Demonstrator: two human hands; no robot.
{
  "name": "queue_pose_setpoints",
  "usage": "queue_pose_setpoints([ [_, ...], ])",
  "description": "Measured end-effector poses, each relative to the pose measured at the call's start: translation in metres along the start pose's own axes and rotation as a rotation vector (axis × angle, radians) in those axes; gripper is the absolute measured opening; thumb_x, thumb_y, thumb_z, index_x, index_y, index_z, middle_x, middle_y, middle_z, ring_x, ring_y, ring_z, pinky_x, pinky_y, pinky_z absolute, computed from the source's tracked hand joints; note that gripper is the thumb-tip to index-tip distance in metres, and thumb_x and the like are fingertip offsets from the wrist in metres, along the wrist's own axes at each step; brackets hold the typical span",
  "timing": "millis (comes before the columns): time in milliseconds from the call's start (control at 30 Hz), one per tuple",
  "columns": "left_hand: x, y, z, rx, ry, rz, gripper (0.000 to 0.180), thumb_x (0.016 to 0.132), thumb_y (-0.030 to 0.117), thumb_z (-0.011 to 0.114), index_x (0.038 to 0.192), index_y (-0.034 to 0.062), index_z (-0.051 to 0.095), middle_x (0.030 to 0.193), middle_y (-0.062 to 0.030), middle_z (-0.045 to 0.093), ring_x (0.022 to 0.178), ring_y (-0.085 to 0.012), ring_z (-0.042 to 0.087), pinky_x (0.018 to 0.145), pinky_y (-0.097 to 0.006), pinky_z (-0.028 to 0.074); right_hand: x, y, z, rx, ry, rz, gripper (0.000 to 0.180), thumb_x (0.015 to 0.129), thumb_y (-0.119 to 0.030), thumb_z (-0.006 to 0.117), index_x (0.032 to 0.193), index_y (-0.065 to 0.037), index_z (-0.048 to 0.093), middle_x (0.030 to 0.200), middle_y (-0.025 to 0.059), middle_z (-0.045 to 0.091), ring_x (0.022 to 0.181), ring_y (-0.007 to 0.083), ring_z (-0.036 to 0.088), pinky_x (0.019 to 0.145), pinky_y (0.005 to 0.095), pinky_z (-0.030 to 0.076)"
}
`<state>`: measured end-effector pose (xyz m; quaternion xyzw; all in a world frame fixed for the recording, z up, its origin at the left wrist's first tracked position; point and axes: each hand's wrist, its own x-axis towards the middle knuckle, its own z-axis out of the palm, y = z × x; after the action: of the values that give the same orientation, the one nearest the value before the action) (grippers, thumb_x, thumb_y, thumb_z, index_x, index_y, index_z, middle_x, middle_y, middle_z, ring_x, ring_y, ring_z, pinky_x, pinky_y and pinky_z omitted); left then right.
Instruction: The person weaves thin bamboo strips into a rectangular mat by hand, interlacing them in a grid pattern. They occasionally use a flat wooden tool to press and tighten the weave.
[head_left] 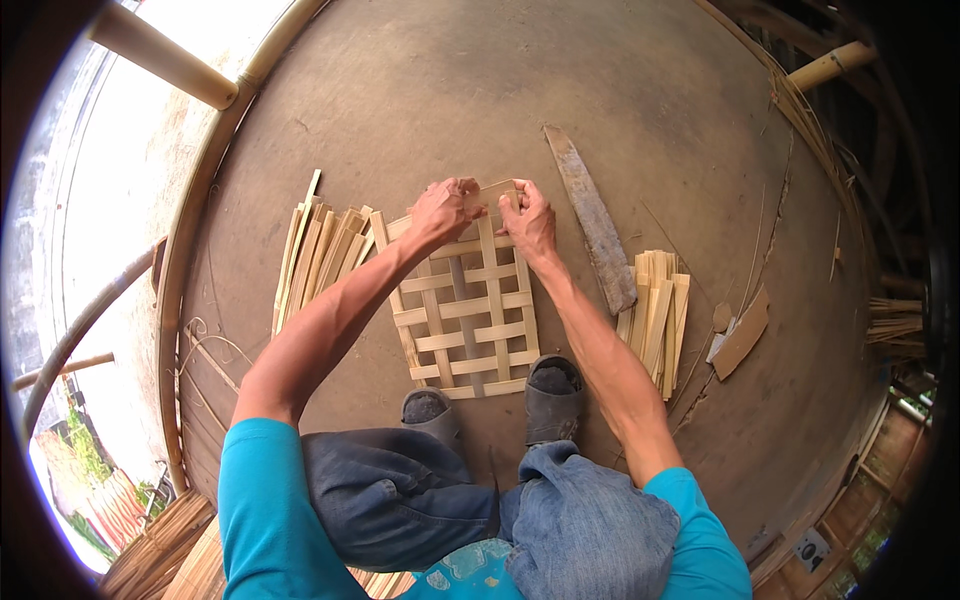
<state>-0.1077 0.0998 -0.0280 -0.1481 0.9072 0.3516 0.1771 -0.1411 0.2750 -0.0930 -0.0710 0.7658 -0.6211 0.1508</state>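
Woven panel (490,333): on the floor, with the far end beneath both hands and the near end by the slippers; open lattice of pale flat strips, including one grey lengthwise strip (470,338).
Thin strip (498,184): spanning the gap between the hands, above the panel's far edge.
Left hand (441,212): mostly closed, fingers curled in at the thin strip's left end; hidden fingertips, so impossible to tell how firmly held, if at all.
Right hand (531,222): partly closed, thumb and forefinger pinching the strip's other end at the far right corner.
Left bundle of slats (325,250): on the floor, left of the left hand, beside the panel.
Long blade (590,215): lying bare, just right of the right hand.
Right bundle of slats (657,315): nearer the body than the right hand, and farther right, next to the blade's near end.
Cardboard piece (745,335): well right of both hands.
Slippers (553,412): on both feet, below the hands.
Floor (640,90): brown, beneath everything.
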Motion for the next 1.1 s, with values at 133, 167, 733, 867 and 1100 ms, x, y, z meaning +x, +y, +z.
queue_pose_setpoints([
  [133,0.002,0.0,0.001,0.022,-0.016,0.034,0.045,0.088,0.039,0.082,0.119,0.0059,0.075,0.093,-0.0185,0.078,0.08,-0.0316,0.076,0.075,-0.045,0.058,-0.001,0.001,-0.001,0.025,0.015,-0.005,0.036,0.098,-0.013,0.064,0.128,0.005,0.059,0.088,0.0173,0.076,0.07,0.0234,0.077,0.059,0.0356,0.066],
  [167,0.003,0.001,0.0,0.013,-0.043,0.03,0.046,0.089,0.039,0.082,0.12,0.0055,0.075,0.093,-0.0187,0.078,0.079,-0.0317,0.076,0.075,-0.045,0.058,-0.001,0.002,-0.003,0.027,0.013,-0.004,0.035,0.098,-0.013,0.064,0.127,0.005,0.059,0.087,0.0174,0.076,0.07,0.0237,0.077,0.059,0.0354,0.066],
  [733,0.001,-0.018,0.001,0.043,-0.084,0.218,0.057,0.094,0.044,0.078,0.13,0.0,0.071,0.115,-0.026,0.076,0.101,-0.037,0.075,0.087,-0.045,0.06,-0.004,-0.004,-0.02,-0.604,-0.088,-0.443,0.04,0.086,-0.008,0.07,0.124,-0.005,0.06,0.123,0.0154,0.06,0.11,0.0379,0.062,0.097,0.0493,0.05],
  [867,0.004,-0.021,-0.02,-0.057,-0.176,0.159,0.048,0.097,0.043,0.074,0.126,0.0042,0.075,0.119,-0.0208,0.076,0.11,-0.0341,0.073,0.092,-0.045,0.059,-0.003,-0.01,-0.02,-0.633,-0.114,-0.421,0.038,0.085,-0.007,0.072,0.121,-0.005,0.061,0.123,0.0138,0.061,0.111,0.0362,0.06,0.097,0.0492,0.05],
  [1100,-0.02,-0.089,-0.125,-0.18,0.154,-0.2,0.045,0.102,0.043,0.069,0.118,0.0018,0.077,0.101,-0.0149,0.078,0.088,-0.0225,0.074,0.082,-0.038,0.062,-0.013,-0.018,-0.013,-0.865,0.006,-0.638,0.05,0.089,-0.016,0.073,0.136,-0.008,0.06,0.135,0.0092,0.059,0.127,0.0318,0.055,0.109,0.0465,0.044],
])
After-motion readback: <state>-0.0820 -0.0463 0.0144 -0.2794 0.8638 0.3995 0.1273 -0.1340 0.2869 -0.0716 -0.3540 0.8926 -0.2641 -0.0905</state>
